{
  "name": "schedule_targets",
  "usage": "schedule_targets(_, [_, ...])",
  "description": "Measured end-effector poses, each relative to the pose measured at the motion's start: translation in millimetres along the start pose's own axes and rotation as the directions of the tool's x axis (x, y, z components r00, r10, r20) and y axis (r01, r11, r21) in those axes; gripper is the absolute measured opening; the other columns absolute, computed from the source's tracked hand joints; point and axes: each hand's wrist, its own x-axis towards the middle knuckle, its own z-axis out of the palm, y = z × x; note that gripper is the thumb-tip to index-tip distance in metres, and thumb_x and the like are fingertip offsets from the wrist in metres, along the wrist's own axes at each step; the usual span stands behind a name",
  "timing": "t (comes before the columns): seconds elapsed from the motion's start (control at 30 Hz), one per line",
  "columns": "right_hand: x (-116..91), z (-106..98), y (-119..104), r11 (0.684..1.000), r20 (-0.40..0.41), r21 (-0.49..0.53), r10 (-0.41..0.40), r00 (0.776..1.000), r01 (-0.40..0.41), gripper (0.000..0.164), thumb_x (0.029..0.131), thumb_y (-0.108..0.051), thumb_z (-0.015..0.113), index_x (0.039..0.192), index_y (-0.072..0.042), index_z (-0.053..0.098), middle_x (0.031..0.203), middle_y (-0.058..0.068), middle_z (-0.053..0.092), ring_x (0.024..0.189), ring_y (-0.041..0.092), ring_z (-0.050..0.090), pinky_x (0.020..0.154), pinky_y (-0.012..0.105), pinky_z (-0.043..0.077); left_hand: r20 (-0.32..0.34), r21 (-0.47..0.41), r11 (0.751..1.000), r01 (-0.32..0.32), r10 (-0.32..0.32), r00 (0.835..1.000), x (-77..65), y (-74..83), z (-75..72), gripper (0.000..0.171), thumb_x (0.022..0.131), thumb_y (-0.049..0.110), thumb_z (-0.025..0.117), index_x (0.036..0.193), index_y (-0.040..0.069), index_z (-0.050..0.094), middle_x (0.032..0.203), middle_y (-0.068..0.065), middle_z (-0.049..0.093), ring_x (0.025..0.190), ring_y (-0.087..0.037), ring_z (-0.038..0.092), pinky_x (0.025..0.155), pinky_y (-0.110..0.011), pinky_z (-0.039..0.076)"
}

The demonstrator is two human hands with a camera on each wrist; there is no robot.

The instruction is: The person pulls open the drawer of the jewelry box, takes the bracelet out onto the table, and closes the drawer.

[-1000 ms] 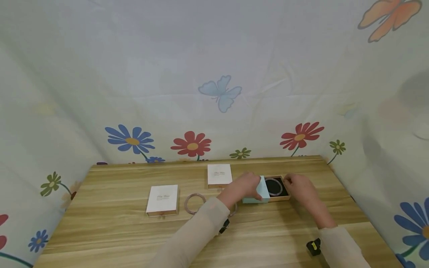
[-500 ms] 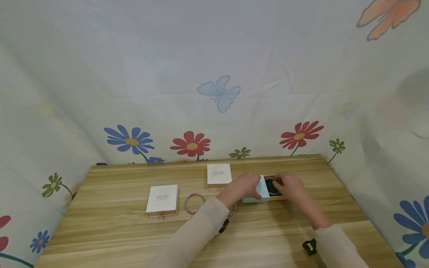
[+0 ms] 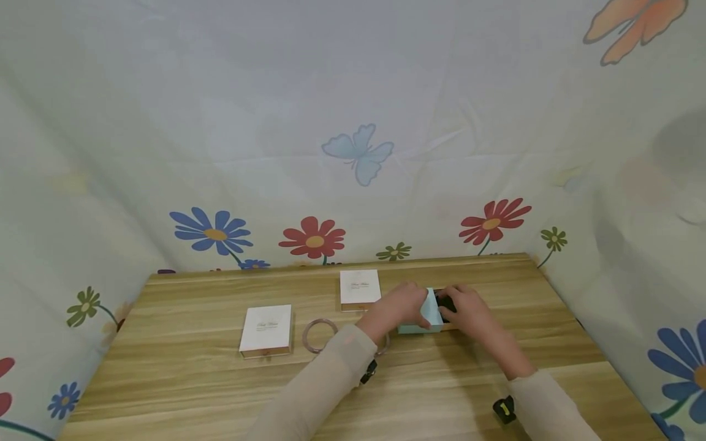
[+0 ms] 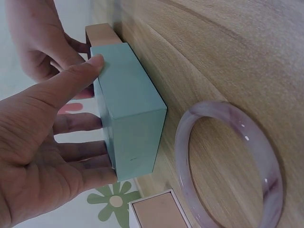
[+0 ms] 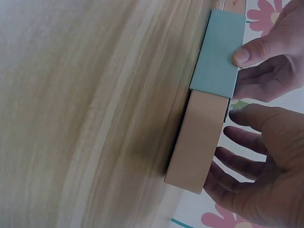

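Observation:
My left hand (image 3: 398,311) grips a light teal box sleeve (image 4: 137,80), thumb on one side and fingers on the opposite side. Out of the sleeve's right end slides a tan-sided tray (image 5: 194,142) with a black lining (image 3: 445,301). Over the tray's open top is my right hand (image 3: 467,311), its thumb and fingers spread and bent down into it. The hand hides the tray's contents, so I cannot tell whether it holds anything there. A pale purple bangle (image 4: 183,156) lies on the table near the sleeve, partly behind the left wrist in the head view.
Another bangle (image 3: 306,335) lies farther left on the wooden table (image 3: 187,380). Two white boxes with lettering stand nearby: a left box (image 3: 267,326) and a back box (image 3: 360,286). A flower-printed cloth (image 3: 265,153) hangs behind the table.
My right hand has moved left from the tray's right end to over its open top, covering the bangle seen inside before. The left hand keeps its grip on the sleeve.

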Motion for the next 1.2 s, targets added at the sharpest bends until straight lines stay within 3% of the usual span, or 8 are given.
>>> schedule_targets(0.53, [0.9, -1.7, 0.3, 0.999, 0.066, -0.013, 0.049, 0.997, -0.049, 0.03, 0.095, -0.007, 0.069, 0.122, 0.004, 0.064, 0.121, 0.025, 0.06, 0.113, 0.042, 0.061, 0.094, 0.056, 0.051, 0.009, 0.006, 1.0, -0.003, 0.003, 1.0, 1.6, -0.4, -0.1, 0.059, 0.083, 0.05, 0.082, 0.122, 0.01, 0.066, 0.103, -0.001, 0.068, 0.086, -0.013, 0.06, 0.074, -0.025, 0.05])
schedule_targets(0.73, [-0.6, -3.4, -2.0, 0.998, 0.091, -0.042, 0.06, 0.994, -0.056, 0.033, 0.094, -0.01, 0.072, 0.122, 0.004, 0.064, 0.118, 0.023, 0.06, 0.109, 0.041, 0.063, 0.093, 0.054, 0.052, 0.018, 0.014, 1.0, 0.006, -0.006, 1.0, 0.1, 0.5, -1.5, 0.059, 0.083, 0.051, 0.081, 0.123, 0.01, 0.066, 0.107, -0.002, 0.067, 0.096, -0.015, 0.062, 0.081, -0.026, 0.051])
schedule_targets(1.2, [-0.6, -4.4, 0.9, 0.996, 0.083, -0.085, -0.03, 0.996, 0.037, 0.041, 0.09, -0.015, 0.078, 0.125, 0.002, 0.064, 0.125, 0.029, 0.055, 0.111, 0.05, 0.055, 0.093, 0.061, 0.048, 0.019, 0.019, 1.0, 0.003, -0.003, 1.0, 0.8, 0.1, -1.2, 0.061, 0.084, 0.05, 0.081, 0.127, 0.01, 0.065, 0.109, -0.002, 0.068, 0.101, -0.017, 0.062, 0.087, -0.028, 0.051])
